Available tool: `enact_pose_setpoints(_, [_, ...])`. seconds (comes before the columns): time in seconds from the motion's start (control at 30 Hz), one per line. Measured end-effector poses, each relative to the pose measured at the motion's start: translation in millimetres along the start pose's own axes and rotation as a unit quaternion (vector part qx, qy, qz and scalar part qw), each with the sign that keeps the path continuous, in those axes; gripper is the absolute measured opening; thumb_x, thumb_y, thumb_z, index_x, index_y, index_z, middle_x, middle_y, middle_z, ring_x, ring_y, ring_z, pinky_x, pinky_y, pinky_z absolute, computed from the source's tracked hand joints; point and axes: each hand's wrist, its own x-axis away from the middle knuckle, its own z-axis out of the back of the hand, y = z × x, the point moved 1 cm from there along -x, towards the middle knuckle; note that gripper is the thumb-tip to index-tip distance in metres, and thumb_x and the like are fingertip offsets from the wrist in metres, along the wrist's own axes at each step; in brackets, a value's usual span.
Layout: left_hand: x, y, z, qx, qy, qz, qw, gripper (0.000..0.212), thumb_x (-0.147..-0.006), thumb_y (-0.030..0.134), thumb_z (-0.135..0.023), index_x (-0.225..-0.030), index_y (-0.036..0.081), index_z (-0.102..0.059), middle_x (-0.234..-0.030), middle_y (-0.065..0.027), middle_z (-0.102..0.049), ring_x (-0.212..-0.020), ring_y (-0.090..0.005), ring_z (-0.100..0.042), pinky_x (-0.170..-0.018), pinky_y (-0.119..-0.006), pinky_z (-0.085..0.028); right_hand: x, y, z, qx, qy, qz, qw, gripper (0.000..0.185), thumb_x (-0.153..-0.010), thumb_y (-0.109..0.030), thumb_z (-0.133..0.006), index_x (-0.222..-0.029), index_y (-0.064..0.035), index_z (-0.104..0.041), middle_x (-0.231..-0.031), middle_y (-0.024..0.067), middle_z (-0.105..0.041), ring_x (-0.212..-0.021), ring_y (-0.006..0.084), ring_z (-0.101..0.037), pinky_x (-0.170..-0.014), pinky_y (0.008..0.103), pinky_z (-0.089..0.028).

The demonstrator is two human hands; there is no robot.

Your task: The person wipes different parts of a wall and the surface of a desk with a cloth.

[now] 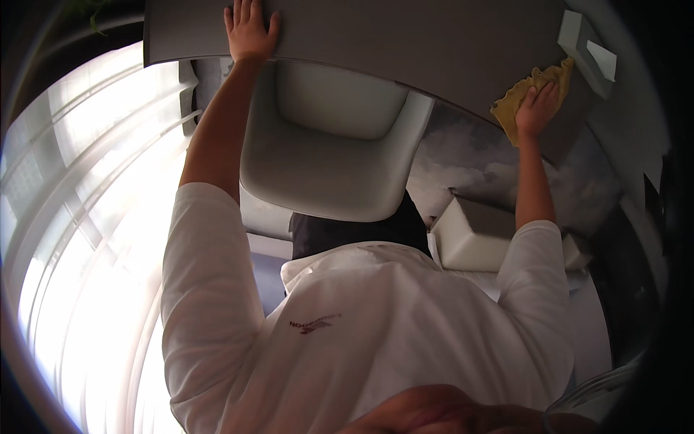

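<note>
My left hand [250,31] lies palm down on the grey tabletop [390,38], near its front edge at the upper left, with its fingers apart and nothing under them that I can see. At the upper right, my right hand [538,108] presses flat on a yellow cloth [508,111], which is spread on the right end of the tabletop and reaches over the front edge. The cloth's far corner comes close to a white box-like object [585,51]. The fingers of the right hand lie on top of the cloth, not closed round it.
A pale moulded chair [325,163] stands at the table's front edge, between my arms and before my body. Sheer white curtains [97,244] hang on the left by a bright window. A cream padded block [471,238] lies below my right forearm.
</note>
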Motion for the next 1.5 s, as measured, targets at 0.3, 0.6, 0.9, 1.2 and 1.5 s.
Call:
enact_pose_setpoints(0.3, [-2,0,-9,-0.006,0.012,0.014,1.0,0.063,-0.084,0.032,-0.047,-0.139,0.006,-0.03,-0.148,-0.013,-0.025,-0.138,-0.0301,-0.019,-0.112,-0.047,-0.012,5,-160,-13,0.033,-0.014,0.103,0.994,0.065,-0.093,-0.047,-0.038,-0.137,0.0002,-0.033,-0.144,0.0204,-0.027,-0.134,0.0354,-0.025,-0.11,0.0481,-0.018])
enact_pose_setpoints(0.6, [-5,-9,-14,0.007,0.038,-0.011,0.999,0.061,-0.085,0.032,-0.047,-0.139,0.007,-0.031,-0.146,-0.0114,-0.028,-0.137,-0.0296,-0.021,-0.112,-0.046,-0.014,-17,-300,2,-0.019,-0.125,0.132,0.983,0.074,-0.086,-0.045,-0.051,-0.14,0.0006,-0.027,-0.147,0.0174,-0.024,-0.136,0.0313,-0.021,-0.112,0.0434,-0.016])
enact_pose_setpoints(0.9, [1,-37,-33,-0.003,0.059,-0.029,0.998,0.06,-0.087,0.038,-0.046,-0.14,0.015,-0.031,-0.147,-0.006,-0.029,-0.138,-0.0243,-0.022,-0.111,-0.048,-0.014,6,-206,7,-0.055,-0.119,0.115,0.985,0.075,-0.084,-0.043,-0.056,-0.14,-0.0007,-0.028,-0.145,0.0188,-0.026,-0.135,0.0336,-0.022,-0.11,0.0463,-0.018])
enact_pose_setpoints(1.2, [-8,-72,-25,-0.066,0.04,-0.051,0.996,0.054,-0.093,0.036,-0.042,-0.138,0.008,-0.032,-0.143,-0.0154,-0.032,-0.133,-0.0322,-0.029,-0.107,-0.051,-0.022,28,27,20,-0.009,-0.06,0.048,0.997,0.07,-0.085,-0.036,-0.056,-0.139,-0.0003,-0.028,-0.143,0.0192,-0.03,-0.133,0.0352,-0.026,-0.108,0.0447,-0.023])
enact_pose_setpoints(1.5, [2,103,-60,0.038,0.074,-0.027,0.996,0.052,-0.094,0.038,-0.043,-0.133,0.003,-0.039,-0.141,-0.02,-0.032,-0.132,-0.0356,-0.027,-0.107,-0.05,-0.023,22,105,34,-0.076,-0.067,0.112,0.989,0.071,-0.082,-0.035,-0.058,-0.138,-0.0006,-0.03,-0.143,0.0182,-0.03,-0.133,0.0344,-0.028,-0.108,0.0427,-0.024])
